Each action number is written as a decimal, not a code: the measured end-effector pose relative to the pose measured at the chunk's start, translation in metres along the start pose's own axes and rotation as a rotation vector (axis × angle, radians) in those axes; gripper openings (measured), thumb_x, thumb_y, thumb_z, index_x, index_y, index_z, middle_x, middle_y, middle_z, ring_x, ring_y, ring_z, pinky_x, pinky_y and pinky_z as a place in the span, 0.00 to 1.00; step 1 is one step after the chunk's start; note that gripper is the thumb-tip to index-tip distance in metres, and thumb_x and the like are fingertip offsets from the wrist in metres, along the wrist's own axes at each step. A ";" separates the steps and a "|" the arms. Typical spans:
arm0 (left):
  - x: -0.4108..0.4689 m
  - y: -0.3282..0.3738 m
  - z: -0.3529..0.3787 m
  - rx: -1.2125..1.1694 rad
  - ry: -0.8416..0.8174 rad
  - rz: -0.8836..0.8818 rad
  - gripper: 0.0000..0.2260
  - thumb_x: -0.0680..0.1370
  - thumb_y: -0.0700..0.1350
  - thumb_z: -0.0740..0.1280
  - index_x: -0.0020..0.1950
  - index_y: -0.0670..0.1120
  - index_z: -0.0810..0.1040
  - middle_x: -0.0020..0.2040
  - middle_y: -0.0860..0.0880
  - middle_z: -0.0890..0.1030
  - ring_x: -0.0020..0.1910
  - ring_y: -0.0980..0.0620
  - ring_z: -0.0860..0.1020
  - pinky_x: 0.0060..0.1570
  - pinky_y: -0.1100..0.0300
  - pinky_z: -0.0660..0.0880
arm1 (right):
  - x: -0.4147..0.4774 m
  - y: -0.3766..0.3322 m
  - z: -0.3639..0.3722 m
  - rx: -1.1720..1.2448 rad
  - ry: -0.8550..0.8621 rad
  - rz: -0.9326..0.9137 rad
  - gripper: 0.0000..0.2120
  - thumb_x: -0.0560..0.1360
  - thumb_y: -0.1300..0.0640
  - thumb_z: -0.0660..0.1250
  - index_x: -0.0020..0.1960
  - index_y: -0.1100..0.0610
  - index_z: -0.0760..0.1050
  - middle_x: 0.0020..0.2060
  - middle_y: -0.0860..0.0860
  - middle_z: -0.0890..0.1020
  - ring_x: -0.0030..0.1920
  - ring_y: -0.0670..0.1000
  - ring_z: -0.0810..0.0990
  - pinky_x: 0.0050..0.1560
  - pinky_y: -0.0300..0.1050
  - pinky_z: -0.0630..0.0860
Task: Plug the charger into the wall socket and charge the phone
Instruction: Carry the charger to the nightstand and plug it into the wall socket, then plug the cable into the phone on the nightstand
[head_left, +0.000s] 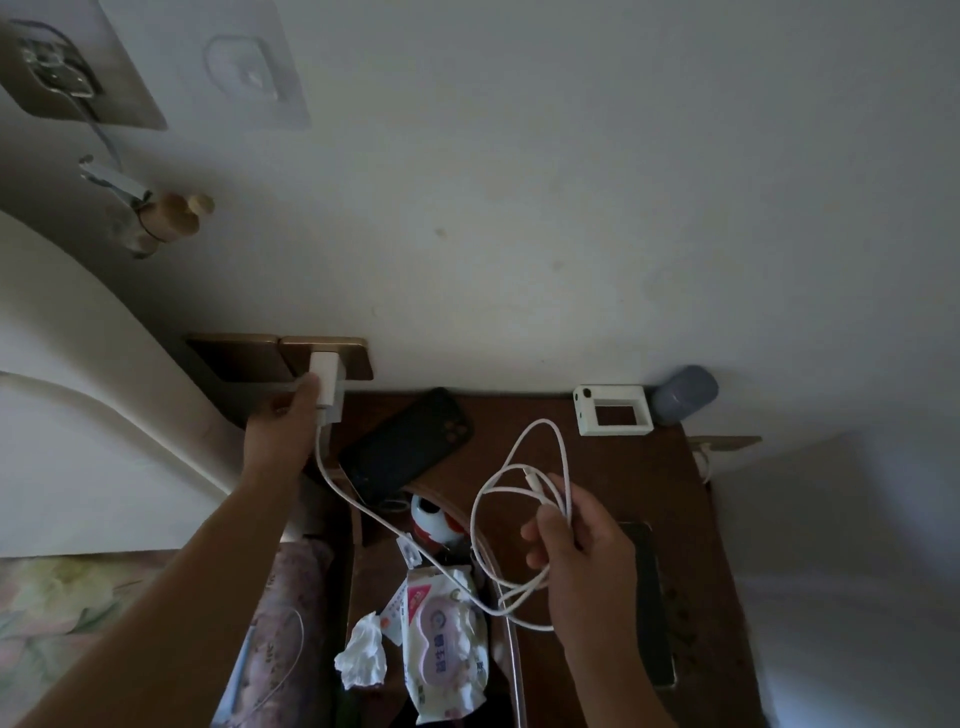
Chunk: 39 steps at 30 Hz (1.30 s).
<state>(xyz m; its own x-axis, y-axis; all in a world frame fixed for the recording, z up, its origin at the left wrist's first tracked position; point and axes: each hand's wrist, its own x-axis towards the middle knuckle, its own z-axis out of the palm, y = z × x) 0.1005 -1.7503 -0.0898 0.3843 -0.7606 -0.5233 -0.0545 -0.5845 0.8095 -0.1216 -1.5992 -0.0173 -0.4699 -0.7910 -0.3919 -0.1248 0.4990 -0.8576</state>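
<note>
A white charger (326, 382) sits against the bronze wall socket (353, 356), and my left hand (283, 426) grips it from the left. Its white cable (374, 512) runs down and right across the table into loose loops held in my right hand (582, 545). The cable's plug end (532, 480) sticks up just above my right fingers. A black phone (408, 444) lies face down on the brown bedside table (639, 467), between my two hands, with nothing plugged into it.
A white frame-like box (613, 410) and a grey-blue case (683, 392) stand at the table's back right. A pack of wipes (447, 644), a crumpled tissue (363, 654) and a red-white figurine (431, 519) crowd the front. A dark flat device (654, 613) lies at right; bed at left.
</note>
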 end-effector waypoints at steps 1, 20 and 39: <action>-0.006 -0.005 -0.003 -0.008 0.033 0.027 0.20 0.76 0.58 0.63 0.59 0.45 0.75 0.48 0.46 0.78 0.47 0.48 0.77 0.53 0.50 0.74 | -0.001 0.002 -0.004 0.002 0.002 0.008 0.12 0.78 0.58 0.63 0.50 0.40 0.75 0.33 0.52 0.82 0.31 0.45 0.80 0.32 0.37 0.77; -0.122 -0.107 -0.012 0.421 0.172 0.250 0.17 0.73 0.49 0.63 0.57 0.40 0.75 0.55 0.37 0.79 0.53 0.37 0.78 0.52 0.46 0.72 | -0.016 0.045 -0.073 -0.141 -0.015 0.064 0.17 0.75 0.62 0.65 0.62 0.52 0.75 0.50 0.47 0.84 0.50 0.46 0.81 0.56 0.50 0.79; -0.155 -0.179 -0.004 1.092 -0.446 0.064 0.02 0.74 0.42 0.66 0.46 0.46 0.75 0.44 0.42 0.79 0.51 0.42 0.80 0.42 0.59 0.66 | -0.007 0.078 -0.129 -0.209 0.038 0.176 0.12 0.76 0.63 0.61 0.54 0.56 0.80 0.46 0.53 0.83 0.39 0.47 0.79 0.33 0.34 0.68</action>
<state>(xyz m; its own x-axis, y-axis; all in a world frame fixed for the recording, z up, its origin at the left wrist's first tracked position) 0.0540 -1.5267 -0.1521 0.0082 -0.7025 -0.7116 -0.9043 -0.3089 0.2945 -0.2404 -1.5090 -0.0388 -0.5325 -0.6739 -0.5122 -0.2140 0.6926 -0.6888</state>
